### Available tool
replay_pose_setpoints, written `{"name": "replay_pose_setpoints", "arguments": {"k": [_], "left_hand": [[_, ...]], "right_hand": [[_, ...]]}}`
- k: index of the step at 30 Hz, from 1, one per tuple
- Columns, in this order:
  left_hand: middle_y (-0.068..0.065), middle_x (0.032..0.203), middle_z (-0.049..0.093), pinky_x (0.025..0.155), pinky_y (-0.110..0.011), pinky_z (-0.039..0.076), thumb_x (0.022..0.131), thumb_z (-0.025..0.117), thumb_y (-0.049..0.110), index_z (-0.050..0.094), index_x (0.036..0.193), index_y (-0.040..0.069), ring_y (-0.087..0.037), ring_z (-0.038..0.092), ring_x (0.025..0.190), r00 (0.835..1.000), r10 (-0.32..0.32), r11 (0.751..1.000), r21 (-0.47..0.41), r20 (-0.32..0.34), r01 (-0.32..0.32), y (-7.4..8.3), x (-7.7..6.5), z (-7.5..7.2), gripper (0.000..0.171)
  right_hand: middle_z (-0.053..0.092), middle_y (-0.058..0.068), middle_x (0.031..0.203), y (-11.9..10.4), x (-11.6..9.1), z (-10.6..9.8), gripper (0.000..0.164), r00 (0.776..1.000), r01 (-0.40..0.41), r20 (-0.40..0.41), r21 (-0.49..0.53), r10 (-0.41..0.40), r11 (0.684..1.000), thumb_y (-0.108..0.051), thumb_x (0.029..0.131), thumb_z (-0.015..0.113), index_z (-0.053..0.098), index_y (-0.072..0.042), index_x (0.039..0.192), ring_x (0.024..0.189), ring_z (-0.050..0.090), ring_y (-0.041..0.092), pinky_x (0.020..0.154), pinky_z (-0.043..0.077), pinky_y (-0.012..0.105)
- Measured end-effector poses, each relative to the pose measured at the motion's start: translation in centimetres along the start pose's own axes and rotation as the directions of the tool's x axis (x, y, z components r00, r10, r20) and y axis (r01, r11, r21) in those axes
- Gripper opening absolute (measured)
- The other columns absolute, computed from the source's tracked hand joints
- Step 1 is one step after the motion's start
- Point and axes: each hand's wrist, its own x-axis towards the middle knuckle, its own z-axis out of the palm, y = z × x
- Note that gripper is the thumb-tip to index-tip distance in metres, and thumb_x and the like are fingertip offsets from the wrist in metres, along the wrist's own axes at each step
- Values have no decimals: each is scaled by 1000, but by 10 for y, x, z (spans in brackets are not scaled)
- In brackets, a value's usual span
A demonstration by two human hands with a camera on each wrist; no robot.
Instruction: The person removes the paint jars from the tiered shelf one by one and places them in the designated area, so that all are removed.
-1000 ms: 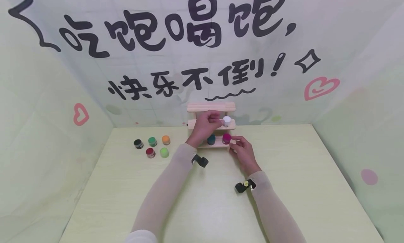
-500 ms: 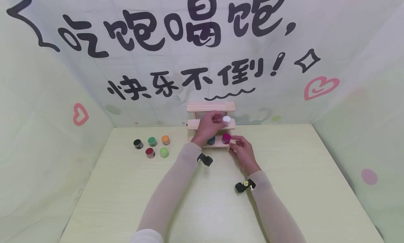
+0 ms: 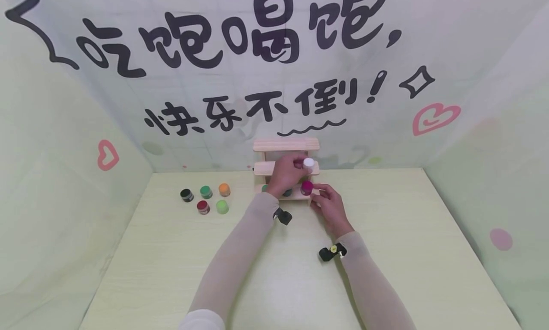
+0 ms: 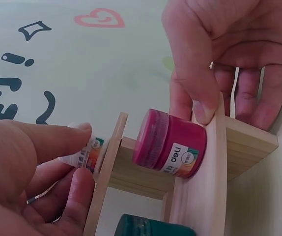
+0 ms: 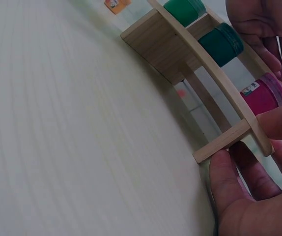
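Observation:
A small three-tier wooden rack [image 3: 286,144] stands against the backdrop. My left hand [image 3: 285,174] pinches a white paint jar [image 4: 98,151] at the right end of the middle tier. On the bottom tier sit a magenta paint jar [image 4: 173,142], a teal paint jar [image 5: 222,44] and a green paint jar [image 5: 185,10]. With thumb and fingers, my right hand [image 3: 331,208] grips the right end of that bottom tier, close beside the magenta jar. My left hand and forearm partly cover the teal and green jars in the head view.
Several paint jars stand on the table left of the rack: black [image 3: 186,195], green [image 3: 206,192], orange [image 3: 224,189], dark red [image 3: 203,207] and light green [image 3: 222,206]. A printed cloth backdrop [image 3: 206,154] rises behind the table [image 3: 386,254].
My left hand has shifted slightly right and down, still at the white jar on the middle tier. The right hand stays at the rack's end.

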Motion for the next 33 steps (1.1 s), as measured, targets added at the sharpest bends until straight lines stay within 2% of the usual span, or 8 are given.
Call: {"name": "replay_pose_setpoints", "arguments": {"k": [4, 9, 16, 21, 26, 30, 33], "left_hand": [[3, 105, 74, 90, -32, 59, 90, 84, 17, 75, 129, 18, -15, 67, 99, 1000, 2, 999, -40, 5, -2, -2, -3, -1, 39], [3, 114, 76, 97, -34, 61, 89, 85, 19, 74, 127, 19, -14, 71, 106, 1000, 24, 994, -111, 6, -24, -8, -8, -6, 40], [1, 119, 77, 101, -32, 60, 90, 86, 24, 73, 126, 19, -15, 72, 112, 996, 81, 980, -182, 27, -75, -12, -16, -18, 39], [3, 121, 75, 103, -34, 59, 90, 87, 28, 72, 127, 23, -15, 71, 115, 996, 90, 977, -194, 26, -83, -14, -25, -28, 41], [4, 123, 73, 106, -38, 59, 91, 86, 30, 72, 128, 25, -17, 72, 117, 998, 64, 980, -191, 6, -62, -16, -33, -37, 40], [3, 122, 74, 107, -40, 58, 90, 87, 31, 72, 127, 25, -20, 71, 119, 999, 39, 983, -182, -5, -39, -20, -38, -45, 40], [2, 122, 75, 108, -42, 58, 89, 87, 31, 73, 126, 24, -21, 71, 121, 999, 43, 984, -171, -10, -45, -23, -43, -52, 41]], "right_hand": [[68, 2, 103, 0, -1, 1, 36, 1000, 1, 2, 9, -1, 1000, -2, 99, 65, 64, -8, 135, 99, 66, 15, 90, 63, 26], [68, 3, 103, -1, 0, 2, 37, 1000, 0, 7, 9, 0, 1000, -1, 99, 65, 63, -7, 135, 99, 67, 15, 91, 63, 27], [60, 7, 120, -2, 0, 1, 36, 1000, -3, 22, 6, 3, 1000, -2, 100, 64, 63, -7, 136, 106, 65, 16, 101, 61, 33], [61, 9, 121, -4, -2, 2, 36, 1000, -15, 18, 6, 15, 1000, -1, 100, 63, 62, -7, 136, 108, 65, 19, 103, 61, 36], [63, 10, 124, -5, -3, 3, 36, 1000, -21, 15, -3, 21, 1000, -2, 101, 63, 62, -7, 137, 111, 65, 21, 104, 61, 36], [63, 11, 125, -4, -3, 3, 37, 1000, -22, 10, -8, 22, 1000, -2, 101, 63, 62, -7, 137, 111, 65, 21, 103, 61, 35], [64, 12, 123, -4, -3, 2, 37, 1000, -16, 6, -11, 16, 1000, -1, 101, 63, 62, -7, 137, 111, 66, 22, 103, 61, 36]]}}
